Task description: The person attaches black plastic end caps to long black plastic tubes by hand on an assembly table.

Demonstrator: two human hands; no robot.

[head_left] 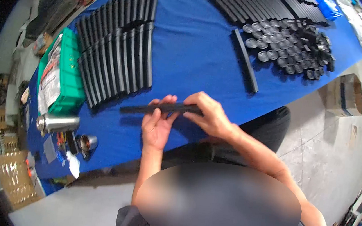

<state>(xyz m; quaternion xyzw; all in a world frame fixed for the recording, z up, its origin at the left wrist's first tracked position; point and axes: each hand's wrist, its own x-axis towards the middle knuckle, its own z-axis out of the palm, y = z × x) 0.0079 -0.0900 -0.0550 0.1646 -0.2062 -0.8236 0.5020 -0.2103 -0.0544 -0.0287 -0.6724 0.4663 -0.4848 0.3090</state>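
Observation:
A slim black bar (137, 109), perhaps a tube, is held nearly level over the blue cloth near the table's front edge. My left hand (157, 121) is closed around its middle, palm partly turned up, with the thumb across it. At the bar's right end my right hand (209, 115) grips with thumb and fingers, hiding that tip. Beyond my left hand lie rows of similar black bars (122, 45), side by side. A single black bar (246, 61) rests apart, beside a cluster of round black caps (276, 46).
More flat black strips (254, 6) lie at the back right. A green crate (71, 90) with a white bag stands at the left, near a steel flask (60, 123) and a metal cup (88, 142). On the floor at right sits a cardboard box (345, 96).

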